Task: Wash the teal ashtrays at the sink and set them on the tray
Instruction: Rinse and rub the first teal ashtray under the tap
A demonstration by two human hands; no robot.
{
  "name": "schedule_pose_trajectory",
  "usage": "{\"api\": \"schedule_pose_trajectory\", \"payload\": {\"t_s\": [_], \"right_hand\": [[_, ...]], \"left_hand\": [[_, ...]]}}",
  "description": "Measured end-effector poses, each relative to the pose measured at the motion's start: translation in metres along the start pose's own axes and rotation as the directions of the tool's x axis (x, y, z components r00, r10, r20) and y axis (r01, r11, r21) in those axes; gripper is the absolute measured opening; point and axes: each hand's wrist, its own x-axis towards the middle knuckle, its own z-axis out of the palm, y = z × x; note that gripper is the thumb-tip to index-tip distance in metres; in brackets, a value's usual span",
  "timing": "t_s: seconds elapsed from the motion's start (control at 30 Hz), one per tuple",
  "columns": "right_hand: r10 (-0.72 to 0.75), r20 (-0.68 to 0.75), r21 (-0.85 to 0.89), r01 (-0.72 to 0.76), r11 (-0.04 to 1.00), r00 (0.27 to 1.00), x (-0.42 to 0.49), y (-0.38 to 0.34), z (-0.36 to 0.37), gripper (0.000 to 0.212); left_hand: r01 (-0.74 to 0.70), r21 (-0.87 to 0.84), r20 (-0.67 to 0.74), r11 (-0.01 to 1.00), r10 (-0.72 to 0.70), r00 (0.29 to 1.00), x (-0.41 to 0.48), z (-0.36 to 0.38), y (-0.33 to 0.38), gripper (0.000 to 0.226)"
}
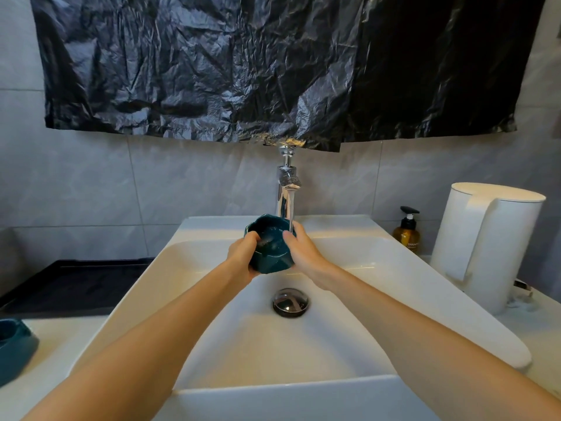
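A teal ashtray (271, 247) is held tilted over the white sink (188, 268), just under the chrome tap (287, 189), which runs a thin stream of water onto its right rim. My left hand (243, 258) grips its left side with the thumb inside the bowl. My right hand (302, 250) grips the right side, thumb on the rim. A second teal ashtray (15, 347) stands on the counter at the far left, partly cut off by the frame edge. A dark tray (76, 281) lies on the counter left of the sink.
The sink drain plug (290, 302) sits below my hands. A white kettle (485, 244) and an amber pump bottle (406, 230) stand on the counter to the right. Black plastic sheeting (273, 65) covers the wall above the tap.
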Motion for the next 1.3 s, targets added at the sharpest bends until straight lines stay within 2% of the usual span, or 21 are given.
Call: {"api": "schedule_pose_trajectory", "payload": {"t_s": [0.1,0.23,0.37,0.47,0.57,0.67,0.73,0.8,0.87,1.0,1.13,1.3], "right_hand": [[-0.029,-0.024,-0.110,0.026,0.994,0.999,0.002,0.005,0.003,0.033],[0.049,0.010,-0.148,-0.047,0.988,0.999,0.004,0.004,0.000,0.030],[0.167,0.092,-0.057,-0.162,0.985,0.982,0.002,-0.001,-0.005,0.045],[0.261,0.179,0.142,-0.287,0.947,0.949,0.002,-0.001,-0.008,0.041],[0.252,0.320,0.313,-0.353,0.881,0.913,0.003,0.000,-0.018,0.037],[0.206,0.408,0.373,-0.368,0.852,0.890,-0.001,-0.004,-0.025,0.037],[0.235,0.363,0.317,-0.357,0.879,0.902,-0.003,-0.007,-0.021,0.033],[0.273,0.199,0.125,-0.301,0.945,0.941,-0.001,-0.005,-0.015,0.030],[0.265,0.092,-0.048,-0.262,0.964,0.960,-0.001,-0.005,-0.011,0.038],[0.248,0.033,-0.184,-0.238,0.954,0.968,-0.002,-0.009,-0.011,0.059],[0.280,0.170,-0.120,-0.262,0.958,0.945,0.003,-0.005,-0.018,0.057],[0.332,0.316,0.113,-0.382,0.917,0.889,0.000,-0.007,-0.029,0.040]], "left_hand": [[0.036,0.092,0.014,0.995,-0.038,0.999,0.001,-0.007,0.001,0.023],[0.019,0.217,0.013,0.976,-0.022,1.000,0.003,-0.009,-0.002,0.022],[-0.013,0.266,0.008,0.964,0.012,1.000,0.006,-0.006,-0.004,0.016],[0.007,0.245,-0.001,0.969,-0.007,1.000,0.004,-0.005,-0.004,0.015],[0.045,0.189,0.011,0.981,-0.048,0.999,0.002,-0.011,-0.004,0.015],[0.073,0.169,0.047,0.983,-0.082,0.996,0.000,-0.012,-0.003,0.016],[0.028,0.249,0.032,0.968,-0.037,0.999,-0.001,-0.009,-0.001,0.019],[-0.060,0.389,0.022,0.919,0.056,0.998,0.000,-0.005,-0.001,0.019],[-0.104,0.478,0.049,0.872,0.091,0.995,-0.002,-0.002,-0.002,0.022],[-0.192,0.587,0.131,0.786,0.142,0.981,-0.004,0.005,-0.004,0.029],[-0.165,0.530,0.097,0.832,0.134,0.986,0.000,0.003,-0.003,0.024],[-0.021,0.323,0.093,0.946,-0.009,0.996,-0.006,-0.003,0.001,0.019]]}}
